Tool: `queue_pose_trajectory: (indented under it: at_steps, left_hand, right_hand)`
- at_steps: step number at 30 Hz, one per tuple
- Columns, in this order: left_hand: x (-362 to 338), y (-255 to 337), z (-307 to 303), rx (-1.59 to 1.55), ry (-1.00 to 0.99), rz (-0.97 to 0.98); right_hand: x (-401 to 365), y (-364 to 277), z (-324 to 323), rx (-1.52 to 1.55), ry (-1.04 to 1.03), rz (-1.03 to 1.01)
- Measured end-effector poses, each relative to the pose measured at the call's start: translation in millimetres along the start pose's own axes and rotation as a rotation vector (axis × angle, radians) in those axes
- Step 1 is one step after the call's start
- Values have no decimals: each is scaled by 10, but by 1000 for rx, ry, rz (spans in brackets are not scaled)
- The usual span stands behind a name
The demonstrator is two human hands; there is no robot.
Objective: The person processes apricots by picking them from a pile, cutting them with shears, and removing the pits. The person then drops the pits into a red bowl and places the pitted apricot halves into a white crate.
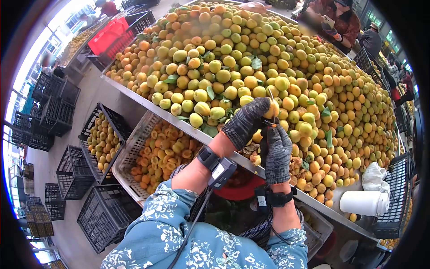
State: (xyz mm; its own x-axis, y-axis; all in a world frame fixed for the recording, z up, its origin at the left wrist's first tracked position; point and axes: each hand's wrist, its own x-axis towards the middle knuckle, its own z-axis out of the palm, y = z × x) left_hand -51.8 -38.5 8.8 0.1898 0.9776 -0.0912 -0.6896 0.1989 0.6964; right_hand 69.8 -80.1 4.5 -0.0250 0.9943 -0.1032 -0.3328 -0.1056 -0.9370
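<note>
Nearest you, a cable (pixel 191 226) runs up your floral left sleeve to a wrist unit (pixel 220 171); if it snags on the table rim (pixel 134 99), it could jerk that hand. Your left hand (pixel 246 122), gloved, has its fingers curled shut around one apricot (pixel 272 110), held just above the rim in front of the heap. Your right hand (pixel 277 153), also gloved, is fisted just below it, apparently around the handle of a thin blade (pixel 271 97) that stands against the fruit; the handle itself is mostly hidden. Judged from this pose, the main hazard is the blade slipping off the rounded skin toward the left fingertips right beside it, where knit gloves would offer little protection. A loosened grip could drop the apricot toward the red bowl (pixel 239 192) or the white basket (pixel 130 150) of halved fruit below. Beyond, the heap of apricots (pixel 251 58) slopes steeply to the rim, so a nudge may send fruit rolling off among the floor crates (pixel 105 215).
</note>
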Motion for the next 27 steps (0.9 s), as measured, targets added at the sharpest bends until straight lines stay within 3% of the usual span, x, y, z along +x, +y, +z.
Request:
queue_pose_trajectory:
  at_steps: [1,4,8,11,14,15,16,18,23,25,27]
  left_hand:
    - [44,-23,-41,208,-81,88]
    - [167,48,-160,475,-177,112]
    - [132,15,-54,270,-101,160]
    - [239,-95,-301,219,-66,195]
    - [80,-49,-87,178,73,62]
    - [29,-25,-34,491,-20,304]
    - [49,-5,-48,488,-26,300]
    - [122,31,-72,611,-130,90]
    - [101,-7,-24,453,-70,197]
    - [82,-1,-31,456,-50,142]
    - [69,6,-30,462,-32,84]
  right_hand:
    - [9,-4,-24,-1,3,2]
    - [4,-1,-88,-44,-30,-7]
    - [-25,27,-101,4,-32,16]
    - [-56,90,-62,53,-19,72]
    - [-50,76,-5,46,25,72]
    - [-48,67,-15,61,2,67]
    - [-42,53,-24,75,-21,63]
    - [-37,11,-37,52,-14,52]
    - [-49,75,-79,60,-53,74]
    - [-54,104,-89,85,-35,96]
    - [-39,194,-155,-622,-10,-416]
